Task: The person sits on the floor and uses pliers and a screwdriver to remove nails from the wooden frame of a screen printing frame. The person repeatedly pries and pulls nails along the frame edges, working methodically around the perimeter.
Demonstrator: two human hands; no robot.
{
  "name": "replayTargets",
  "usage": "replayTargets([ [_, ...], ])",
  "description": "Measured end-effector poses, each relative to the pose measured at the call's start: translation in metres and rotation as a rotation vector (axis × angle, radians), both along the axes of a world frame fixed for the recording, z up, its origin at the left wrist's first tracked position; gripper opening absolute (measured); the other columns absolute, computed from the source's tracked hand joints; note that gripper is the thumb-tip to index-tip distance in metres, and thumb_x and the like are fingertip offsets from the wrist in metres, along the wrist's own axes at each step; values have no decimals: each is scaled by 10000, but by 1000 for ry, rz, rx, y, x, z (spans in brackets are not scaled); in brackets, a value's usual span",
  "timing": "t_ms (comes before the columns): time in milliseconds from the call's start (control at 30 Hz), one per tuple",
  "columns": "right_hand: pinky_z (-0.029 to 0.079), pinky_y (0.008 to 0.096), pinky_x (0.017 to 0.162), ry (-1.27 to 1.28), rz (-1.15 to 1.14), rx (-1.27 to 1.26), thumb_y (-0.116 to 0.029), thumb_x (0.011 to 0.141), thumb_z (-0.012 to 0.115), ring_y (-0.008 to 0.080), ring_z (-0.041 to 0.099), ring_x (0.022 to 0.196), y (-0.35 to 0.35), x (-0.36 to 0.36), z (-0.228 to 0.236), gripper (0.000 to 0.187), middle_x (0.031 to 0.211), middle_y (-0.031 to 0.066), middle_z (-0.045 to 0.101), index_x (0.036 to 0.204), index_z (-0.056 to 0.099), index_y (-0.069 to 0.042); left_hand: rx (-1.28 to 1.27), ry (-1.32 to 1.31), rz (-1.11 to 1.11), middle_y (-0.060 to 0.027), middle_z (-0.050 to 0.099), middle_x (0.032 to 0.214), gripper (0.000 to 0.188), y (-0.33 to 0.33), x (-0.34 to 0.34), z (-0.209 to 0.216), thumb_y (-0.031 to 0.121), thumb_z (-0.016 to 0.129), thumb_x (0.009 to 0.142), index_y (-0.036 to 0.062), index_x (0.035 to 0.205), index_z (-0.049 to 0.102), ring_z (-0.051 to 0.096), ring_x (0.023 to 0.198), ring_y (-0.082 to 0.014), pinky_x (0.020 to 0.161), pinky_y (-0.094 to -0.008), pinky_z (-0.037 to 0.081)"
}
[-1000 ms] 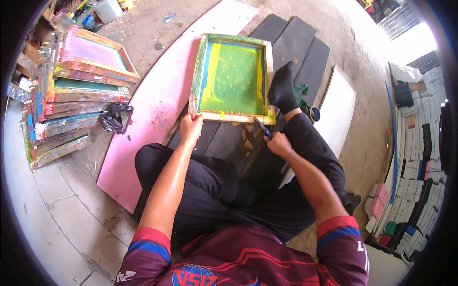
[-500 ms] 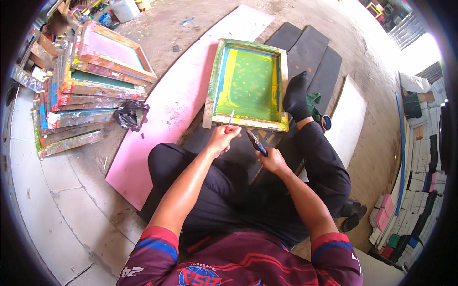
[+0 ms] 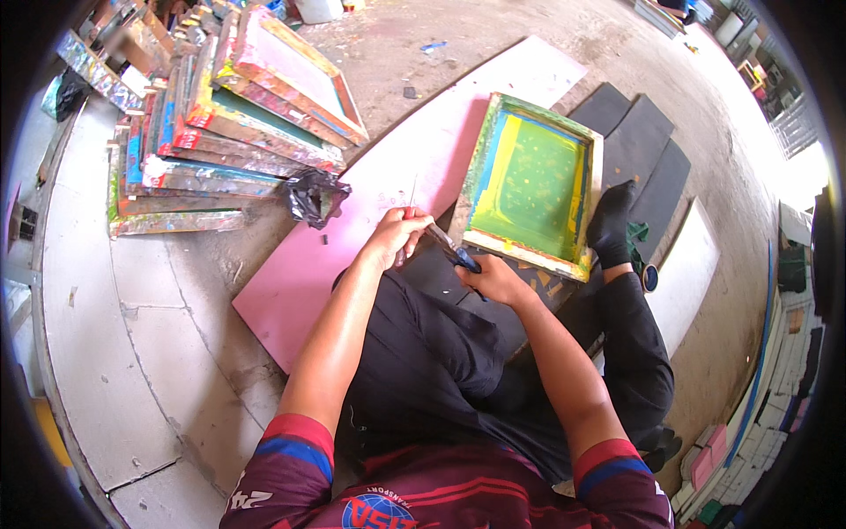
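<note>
My left hand [image 3: 394,236] is closed in a pinch on a thin pale strip [image 3: 412,192] that sticks up past the fingertips. My right hand [image 3: 496,280] grips scissors [image 3: 455,249] with dark blades and blue-black handles. Their tip reaches the left fingertips; whether it touches the strip I cannot tell. Just beyond the right hand lies a wooden screen-printing frame [image 3: 530,185] with green-yellow mesh, its wood smeared with paint. Small tan scraps [image 3: 548,286] lie on the dark sheet by its near edge.
Stacked paint-stained frames [image 3: 220,145] stand at the left, a black plastic bag [image 3: 317,197] beside them. A long pink board [image 3: 300,278] runs under the work area. Dark panels [image 3: 630,141], a green cloth [image 3: 636,236], a small round container [image 3: 650,279] and a white board [image 3: 683,273] lie right.
The view has swung left, so the frame and stack appear farther right. My two hands have come together, and the scissors' tip now meets the left fingertips.
</note>
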State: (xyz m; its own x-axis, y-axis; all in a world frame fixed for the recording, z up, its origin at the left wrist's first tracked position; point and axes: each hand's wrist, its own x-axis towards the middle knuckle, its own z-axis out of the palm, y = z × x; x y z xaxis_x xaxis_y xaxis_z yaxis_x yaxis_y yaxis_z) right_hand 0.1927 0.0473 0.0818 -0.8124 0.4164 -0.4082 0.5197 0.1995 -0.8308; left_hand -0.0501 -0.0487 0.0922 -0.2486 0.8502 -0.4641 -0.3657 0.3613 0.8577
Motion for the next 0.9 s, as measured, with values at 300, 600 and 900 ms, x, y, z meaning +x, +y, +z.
replayTargets([
  [300,493,389,711,7,-65,-282,-476,994,641,195,596,790,-7,-72,9,518,876,77,668,1036,649,40,69,3,416,-118,733,859,187,-20,-25,-2,220,686,968,35,993,694,481,413,-81,371,-236,377],
  [600,473,405,725,7,94,-30,-383,983,635,217,579,729,-11,-80,8,419,737,129,622,945,639,34,-104,403,453,-27,646,713,238,-12,-27,-23,233,725,950,24,848,673,462,432,-68,375,-246,351],
  [900,486,418,675,-38,70,67,-394,982,619,240,628,685,-12,-88,10,411,708,130,635,943,650,14,-20,297,406,33,561,613,290,-19,-26,-16,316,778,935,45,873,696,429,397,-57,360,-244,315],
])
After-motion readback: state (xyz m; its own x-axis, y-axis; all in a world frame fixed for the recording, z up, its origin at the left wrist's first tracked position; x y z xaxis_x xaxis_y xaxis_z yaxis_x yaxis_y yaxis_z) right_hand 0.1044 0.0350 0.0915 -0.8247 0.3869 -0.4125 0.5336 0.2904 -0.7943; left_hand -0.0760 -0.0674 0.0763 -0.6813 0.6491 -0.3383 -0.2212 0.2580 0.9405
